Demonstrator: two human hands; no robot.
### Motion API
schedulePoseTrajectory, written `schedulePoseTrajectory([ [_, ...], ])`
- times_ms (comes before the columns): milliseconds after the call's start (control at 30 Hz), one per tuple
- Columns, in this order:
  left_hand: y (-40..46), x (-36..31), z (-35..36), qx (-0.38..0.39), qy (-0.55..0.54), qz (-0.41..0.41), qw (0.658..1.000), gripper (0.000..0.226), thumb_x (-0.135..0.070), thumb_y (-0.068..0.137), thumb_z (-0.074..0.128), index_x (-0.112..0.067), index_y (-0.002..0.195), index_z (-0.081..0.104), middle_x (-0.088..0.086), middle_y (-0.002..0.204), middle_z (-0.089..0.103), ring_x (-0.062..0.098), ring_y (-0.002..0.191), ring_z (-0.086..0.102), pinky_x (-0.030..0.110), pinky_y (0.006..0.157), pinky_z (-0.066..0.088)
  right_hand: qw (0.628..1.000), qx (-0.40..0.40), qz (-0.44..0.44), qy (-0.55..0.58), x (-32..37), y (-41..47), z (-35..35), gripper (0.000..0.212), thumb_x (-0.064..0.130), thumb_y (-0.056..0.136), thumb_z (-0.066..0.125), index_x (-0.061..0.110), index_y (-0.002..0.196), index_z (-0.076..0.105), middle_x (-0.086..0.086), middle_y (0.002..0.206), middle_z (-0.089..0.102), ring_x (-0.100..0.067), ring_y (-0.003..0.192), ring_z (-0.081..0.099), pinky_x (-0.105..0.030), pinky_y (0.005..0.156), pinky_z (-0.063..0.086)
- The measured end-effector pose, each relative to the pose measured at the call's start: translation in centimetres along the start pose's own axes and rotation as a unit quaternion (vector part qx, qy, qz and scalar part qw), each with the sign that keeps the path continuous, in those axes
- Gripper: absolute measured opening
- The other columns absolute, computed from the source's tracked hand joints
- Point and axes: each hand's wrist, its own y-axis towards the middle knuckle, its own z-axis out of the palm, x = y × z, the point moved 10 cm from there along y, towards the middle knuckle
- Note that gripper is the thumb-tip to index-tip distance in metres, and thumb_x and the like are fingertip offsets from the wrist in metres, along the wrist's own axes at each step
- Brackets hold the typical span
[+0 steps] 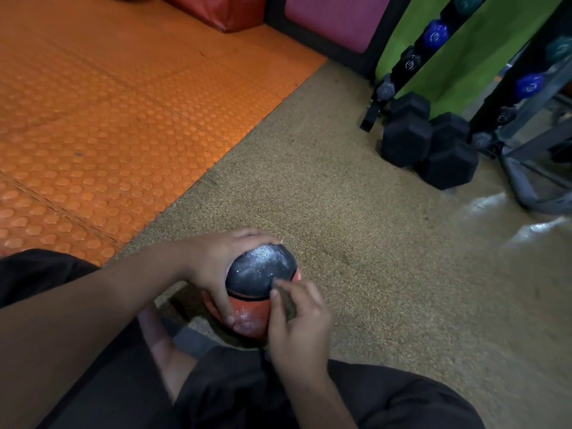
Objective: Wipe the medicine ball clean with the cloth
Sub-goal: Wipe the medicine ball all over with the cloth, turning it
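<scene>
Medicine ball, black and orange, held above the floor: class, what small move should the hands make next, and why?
Probably draw the right hand and its small dark cloth up across the black panel of the medicine ball. White dusty smears show there, the cloth sits only at the panel's lower right edge, and the left hand steadies the ball.

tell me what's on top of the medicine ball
White dusty residue covers the black top of the medicine ball. The left hand grips its far side; the right hand touches its near edge. Whether it holds a cloth is unclear.
</scene>
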Motion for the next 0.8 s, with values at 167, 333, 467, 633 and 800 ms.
schedulePoseTrajectory([
  [167,0.6,0.2,0.1,-0.011,0.006,0.002,1.000,0.149,-0.073,0.034,0.098,-0.060,0.156,0.012,-0.022,0.166,0.014,0.006,0.153,0.025,0.034,0.126,0.029,0.999,-0.016,0.043,-0.013,-1.7,3.7,-0.4,0.011,0.018,0.094,0.070,0.020,0.100,0.078,0.010,0.095,0.067,-0.003,0.085,0.066,-0.035,0.078,0.060],
  [333,0.3,-0.2,0.0,0.003,0.008,0.027,1.000,0.149,-0.068,0.036,0.100,-0.064,0.154,0.010,-0.026,0.166,0.008,0.001,0.154,0.020,0.022,0.122,0.021,0.997,-0.048,0.049,-0.046,-1.5,3.2,-0.5,0.010,0.020,0.093,0.067,0.021,0.099,0.076,0.007,0.098,0.067,-0.008,0.086,0.064,-0.032,0.078,0.056],
  [467,0.0,0.0,0.2,0.017,-0.011,0.046,0.999,0.147,-0.055,0.039,0.106,-0.063,0.154,0.016,-0.030,0.164,0.009,-0.008,0.151,0.018,-0.001,0.109,0.013,1.000,0.008,-0.012,-0.026,1.4,-0.8,0.1,0.021,0.032,0.094,0.059,0.022,0.103,0.074,0.007,0.101,0.065,-0.010,0.093,0.066,-0.027,0.081,0.052],
  [633,-0.1,-0.1,-0.1,0.006,-0.029,0.036,0.999,0.145,-0.061,0.039,0.103,-0.068,0.152,0.012,-0.031,0.163,0.008,0.000,0.153,0.021,0.020,0.119,0.023,0.995,-0.021,0.096,-0.037,-4.0,5.0,-0.4,0.010,0.016,0.090,0.071,0.020,0.096,0.078,0.007,0.093,0.070,-0.010,0.084,0.067,-0.039,0.082,0.058],
  [800,-0.8,-0.1,-0.2,0.013,-0.012,0.047,0.999,0.149,-0.060,0.037,0.105,-0.062,0.156,0.014,-0.027,0.168,0.007,-0.004,0.156,0.012,0.025,0.125,0.021,0.999,-0.031,0.027,-0.026,0.1,0.8,-0.1,0.012,0.020,0.092,0.066,0.020,0.100,0.076,0.011,0.097,0.065,-0.003,0.087,0.062,-0.026,0.082,0.053],
])
